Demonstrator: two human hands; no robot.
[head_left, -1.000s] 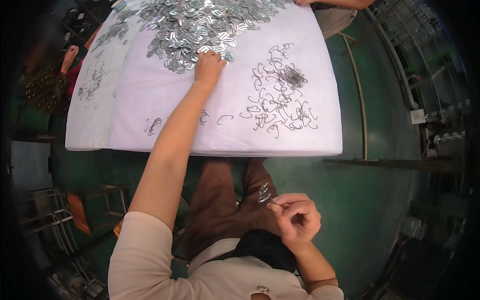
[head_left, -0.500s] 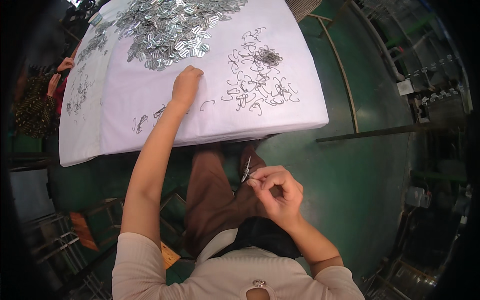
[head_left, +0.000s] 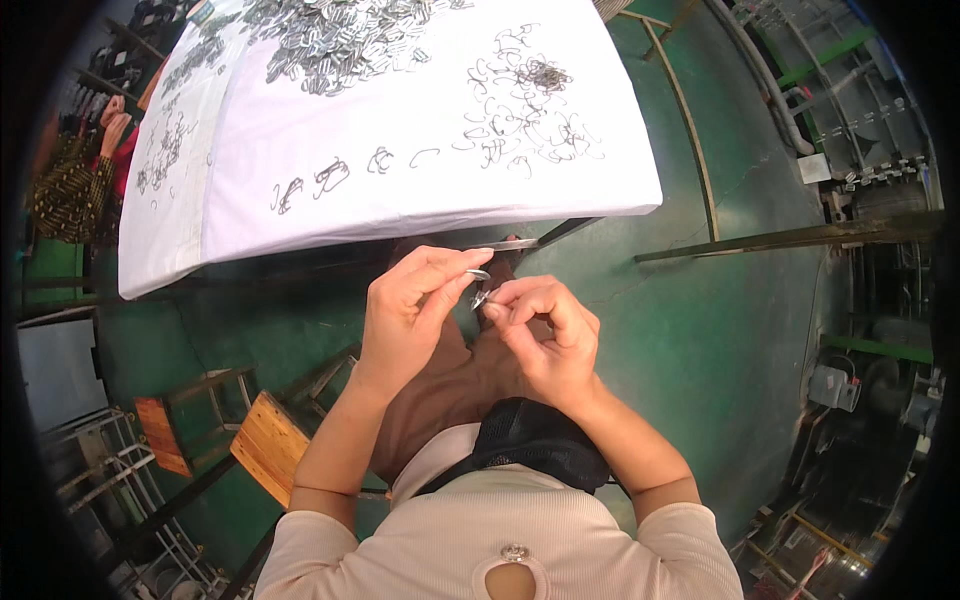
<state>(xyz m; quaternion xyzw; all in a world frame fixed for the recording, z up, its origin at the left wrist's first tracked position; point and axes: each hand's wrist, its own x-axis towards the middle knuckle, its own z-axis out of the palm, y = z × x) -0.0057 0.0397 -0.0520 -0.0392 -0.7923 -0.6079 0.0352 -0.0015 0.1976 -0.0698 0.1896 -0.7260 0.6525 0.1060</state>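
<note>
My left hand point(head_left: 408, 305) is raised in front of the table edge, thumb and forefinger pinched on a small flat metal plate point(head_left: 479, 274). Just to its right, my right hand point(head_left: 550, 335) pinches a small cluster of shiny metal pieces point(head_left: 480, 298), whose exact shape is too small to make out. The fingertips of both hands nearly meet. Beyond them, a heap of slotted metal plates point(head_left: 345, 40) covers the far part of the white-covered table point(head_left: 400, 110). Dark curved wire hooks point(head_left: 520, 120) lie scattered at the right, with smaller groups of hooks point(head_left: 331, 174) along the near side.
At the far left are another person's hands point(head_left: 113, 125), beside more scattered small metal parts point(head_left: 165, 150). Wooden stools point(head_left: 270, 447) stand on the green floor at my left. A metal rail point(head_left: 790, 238) runs at the right, near racks with equipment point(head_left: 870, 170).
My left hand has come back from the table top to my right hand, now carrying a plate. My right hand has moved up slightly. The view has shifted, so the table appears higher.
</note>
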